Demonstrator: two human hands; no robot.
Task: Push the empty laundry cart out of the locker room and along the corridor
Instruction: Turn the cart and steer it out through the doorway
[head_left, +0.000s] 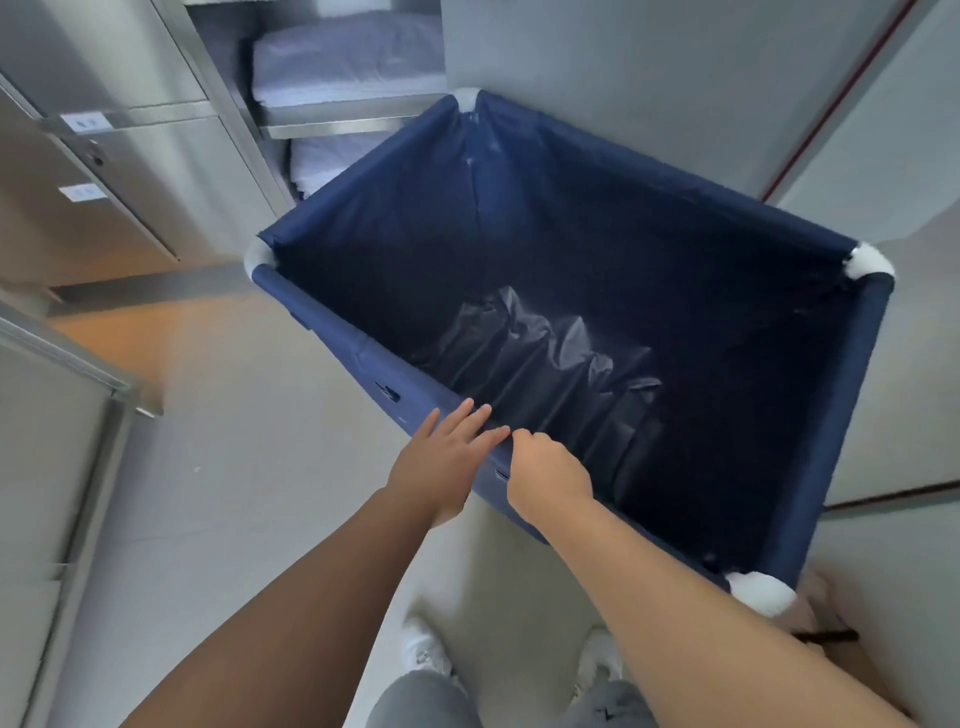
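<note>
1. Right now the person stands at the near long side of a navy-blue fabric laundry cart with white plastic corner joints (597, 218), both bare arms stretched down to it.
2. Their left hand (447, 462) lies flat with the fingers spread and straight, resting on the cart's near top rail, gripping nothing.
3. Their right hand (548, 478) is just beside it, fingers curled over the same rail and closed on the blue fabric edge.
4. Inside, the cart holds only a crumpled black plastic liner (550, 374) lying across its bottom.
5. The cart sits at an angle on a pale, smooth tiled floor (249, 493), which shows a warm orange sheen towards the left.
6. Beyond the cart's far left corner, an open steel shelf unit (332, 124) carries folded white linen (348, 67) on two levels.
7. Grey metal locker doors with small white labels (119, 156) run along the left wall, and another grey metal panel (47, 467) stands close at the left edge.
8. Pale grey walls rise behind and to the right of the cart, with a thin dark red strip (841, 98) running along one panel.
9. White shoes (426, 649) and grey trousers show at the bottom.
</note>
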